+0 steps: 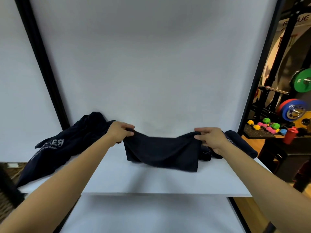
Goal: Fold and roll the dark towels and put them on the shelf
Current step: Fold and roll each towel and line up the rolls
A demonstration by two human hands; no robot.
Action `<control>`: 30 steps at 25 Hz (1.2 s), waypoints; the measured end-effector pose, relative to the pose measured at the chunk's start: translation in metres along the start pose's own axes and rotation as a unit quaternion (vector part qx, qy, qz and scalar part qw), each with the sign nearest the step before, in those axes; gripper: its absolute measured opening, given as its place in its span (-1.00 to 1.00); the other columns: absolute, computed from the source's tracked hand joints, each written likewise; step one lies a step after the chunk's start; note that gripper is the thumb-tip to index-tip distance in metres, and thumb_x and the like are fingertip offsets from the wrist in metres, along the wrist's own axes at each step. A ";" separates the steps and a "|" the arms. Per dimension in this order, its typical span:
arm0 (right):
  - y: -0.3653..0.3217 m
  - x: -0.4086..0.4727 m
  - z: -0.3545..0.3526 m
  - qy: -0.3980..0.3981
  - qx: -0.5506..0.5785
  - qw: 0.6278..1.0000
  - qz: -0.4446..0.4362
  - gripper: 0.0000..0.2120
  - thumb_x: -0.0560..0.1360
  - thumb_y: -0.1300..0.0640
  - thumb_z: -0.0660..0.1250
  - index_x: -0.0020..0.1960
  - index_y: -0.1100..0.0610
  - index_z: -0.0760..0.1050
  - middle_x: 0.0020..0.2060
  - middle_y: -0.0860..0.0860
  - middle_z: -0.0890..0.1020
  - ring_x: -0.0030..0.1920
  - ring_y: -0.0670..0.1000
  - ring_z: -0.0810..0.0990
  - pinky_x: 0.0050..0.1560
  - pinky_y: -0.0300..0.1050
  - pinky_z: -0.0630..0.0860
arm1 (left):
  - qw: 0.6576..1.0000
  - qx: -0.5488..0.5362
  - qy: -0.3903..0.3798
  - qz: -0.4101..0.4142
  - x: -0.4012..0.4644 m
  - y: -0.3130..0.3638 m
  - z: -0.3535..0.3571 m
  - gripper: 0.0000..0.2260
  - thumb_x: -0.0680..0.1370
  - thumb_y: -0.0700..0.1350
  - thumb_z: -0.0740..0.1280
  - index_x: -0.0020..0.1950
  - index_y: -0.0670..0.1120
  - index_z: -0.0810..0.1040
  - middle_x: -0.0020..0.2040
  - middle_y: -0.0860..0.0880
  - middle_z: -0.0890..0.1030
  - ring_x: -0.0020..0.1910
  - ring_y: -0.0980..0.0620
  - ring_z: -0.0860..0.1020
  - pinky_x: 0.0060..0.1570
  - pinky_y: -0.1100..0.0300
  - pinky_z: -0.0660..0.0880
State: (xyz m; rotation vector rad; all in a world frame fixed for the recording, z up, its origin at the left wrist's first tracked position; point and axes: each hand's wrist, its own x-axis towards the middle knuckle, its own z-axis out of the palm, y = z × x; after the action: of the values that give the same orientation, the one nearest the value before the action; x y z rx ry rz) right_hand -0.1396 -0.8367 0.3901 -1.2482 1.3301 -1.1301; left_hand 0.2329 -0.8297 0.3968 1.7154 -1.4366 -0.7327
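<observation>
Now your left hand [120, 132] and right hand [211, 137] each pinch a top corner of the dark cloth towel [161, 153], stretched between them above the white shelf [151, 182].

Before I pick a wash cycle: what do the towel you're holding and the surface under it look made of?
The held towel looks like soft matte dark fabric, probably cotton or microfibre: it sags and creases between the left hand and the right hand. The white surface looks smooth and matte; its material is unclear.

The crumpled dark towel [55, 145] at left carries white letters, mirrored, seemingly "RE"; smaller print beneath is illegible. The pale banner [296, 22] behind the rack reads "ROGUE", partly hidden.
</observation>
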 end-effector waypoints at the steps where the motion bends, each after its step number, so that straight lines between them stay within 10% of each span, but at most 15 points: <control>1: -0.007 -0.002 -0.002 0.032 -0.014 0.998 -0.049 -0.71 0.42 0.39 0.46 0.06 0.11 0.64 0.08 0.15 0.63 -0.01 0.05 0.64 0.02 -0.16 0.59 | 0.999 -0.017 0.032 0.013 -0.006 0.009 -0.004 -0.74 0.43 -0.20 0.53 0.05 0.07 0.67 0.12 -0.06 0.62 0.00 0.10 0.58 -0.06 0.21 0.59; 9: -0.090 -0.019 -0.036 0.061 0.072 0.969 -0.229 -0.75 0.45 0.29 0.47 0.09 0.09 0.63 -0.23 -0.04 0.60 -0.14 -0.10 0.62 0.01 -0.28 0.55 | 0.952 -0.143 0.223 0.152 -0.041 0.089 -0.054 -0.75 0.41 -0.08 0.56 0.08 0.03 0.69 -0.03 0.09 0.68 0.00 0.19 0.63 0.12 0.32 0.52; 19: -0.082 0.016 -0.007 0.184 -0.222 0.924 -0.251 -0.92 0.52 0.17 0.40 -0.01 0.07 0.65 -0.07 -0.02 0.66 -0.11 -0.02 0.58 0.02 -0.16 0.48 | 0.958 0.014 0.255 0.128 0.006 0.055 -0.051 -0.81 0.43 -0.07 0.54 0.03 -0.01 0.72 -0.03 -0.01 0.68 -0.05 0.12 0.57 0.05 0.33 0.44; 30: -0.092 0.024 0.013 0.125 0.057 0.969 -0.204 -0.90 0.63 0.30 0.19 0.12 0.22 0.44 -0.04 0.04 0.51 -0.09 0.10 0.70 -0.09 -0.09 0.67 | 0.950 -0.192 0.178 0.170 0.032 0.058 -0.049 -0.91 0.64 -0.13 0.28 0.09 -0.13 0.46 0.04 -0.03 0.55 -0.16 0.01 0.70 -0.13 0.13 0.62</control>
State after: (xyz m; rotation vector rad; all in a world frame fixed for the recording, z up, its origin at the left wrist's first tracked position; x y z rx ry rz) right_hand -0.1165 -0.8649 0.4791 -1.3650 1.1961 -1.6772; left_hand 0.2488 -0.8559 0.4734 1.1864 -1.1991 -0.4476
